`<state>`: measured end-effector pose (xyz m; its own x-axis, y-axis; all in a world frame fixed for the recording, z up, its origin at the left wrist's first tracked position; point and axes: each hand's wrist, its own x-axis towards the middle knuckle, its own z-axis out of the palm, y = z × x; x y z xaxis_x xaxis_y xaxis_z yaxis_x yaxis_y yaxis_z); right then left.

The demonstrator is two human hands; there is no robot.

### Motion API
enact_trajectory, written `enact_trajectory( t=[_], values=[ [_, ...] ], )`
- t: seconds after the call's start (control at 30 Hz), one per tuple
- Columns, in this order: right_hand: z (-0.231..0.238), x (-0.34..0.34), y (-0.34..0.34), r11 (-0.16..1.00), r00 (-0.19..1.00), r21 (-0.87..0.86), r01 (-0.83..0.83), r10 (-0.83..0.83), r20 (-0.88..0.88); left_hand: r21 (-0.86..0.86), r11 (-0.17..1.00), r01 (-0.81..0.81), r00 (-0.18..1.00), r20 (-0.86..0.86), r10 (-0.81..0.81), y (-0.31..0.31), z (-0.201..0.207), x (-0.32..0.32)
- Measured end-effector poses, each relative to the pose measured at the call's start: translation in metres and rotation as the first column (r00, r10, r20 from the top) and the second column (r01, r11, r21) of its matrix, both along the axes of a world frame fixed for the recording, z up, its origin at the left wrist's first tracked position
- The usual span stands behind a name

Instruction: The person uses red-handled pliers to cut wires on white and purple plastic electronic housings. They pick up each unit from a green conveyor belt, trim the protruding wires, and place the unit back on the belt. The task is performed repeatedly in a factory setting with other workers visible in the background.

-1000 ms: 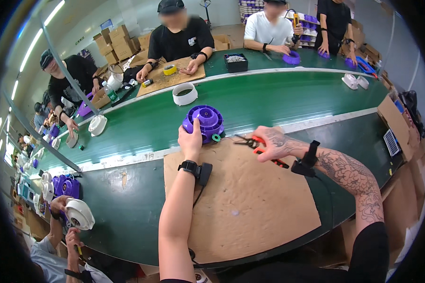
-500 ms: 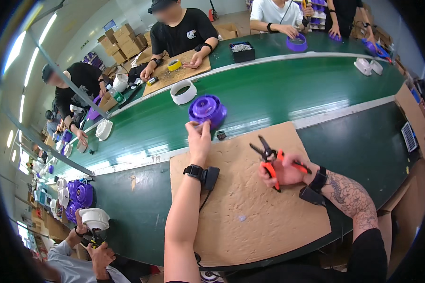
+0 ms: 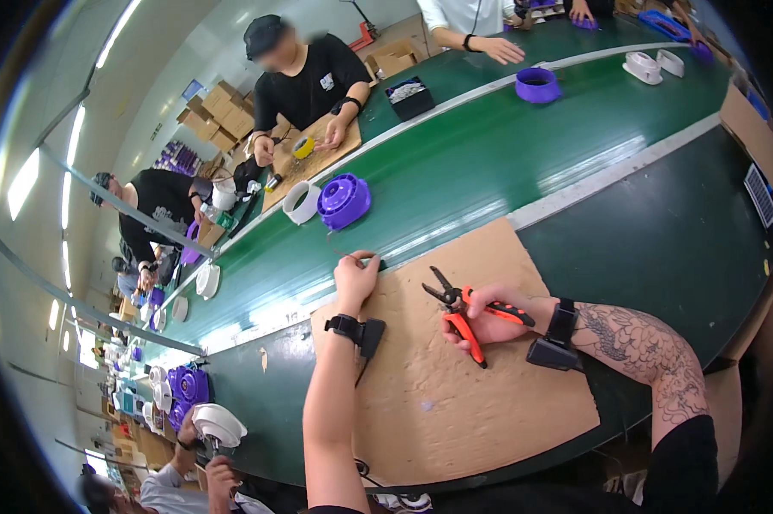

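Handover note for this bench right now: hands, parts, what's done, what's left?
Left hand: fingers pinched at the far edge of the cardboard mat; whether they hold anything is too small to tell.
Right hand: holds the orange-handled pliers over the mat, tips pointing away.
Purple round part: on the green belt beyond the mat, beside a white ring, out of hand.
Done: that part lies on the belt.
Left: no part on the mat; another purple part lies farther along the belt.

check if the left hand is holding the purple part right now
No, the left hand rests at the cardboard mat's edge, while the purple part sits apart on the green belt.
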<state>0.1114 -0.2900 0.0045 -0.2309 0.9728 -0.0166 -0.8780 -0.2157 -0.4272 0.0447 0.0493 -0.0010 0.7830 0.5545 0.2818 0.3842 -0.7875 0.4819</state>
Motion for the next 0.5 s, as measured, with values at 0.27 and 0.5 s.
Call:
enact_trajectory(
  t=[0.27,0.5],
  values=[
    [-0.011,0.005,-0.003,0.999,0.999,0.02,0.033,-0.033,-0.02,0.054,0.993,-0.101,0.99,0.107,0.095,0.044,0.011,0.063],
    [0.001,-0.004,0.006,1.0,1.0,0.011,0.012,-0.013,0.019,0.246,0.969,0.002,0.977,0.206,-0.054,0.131,-0.049,0.068]
  ],
)
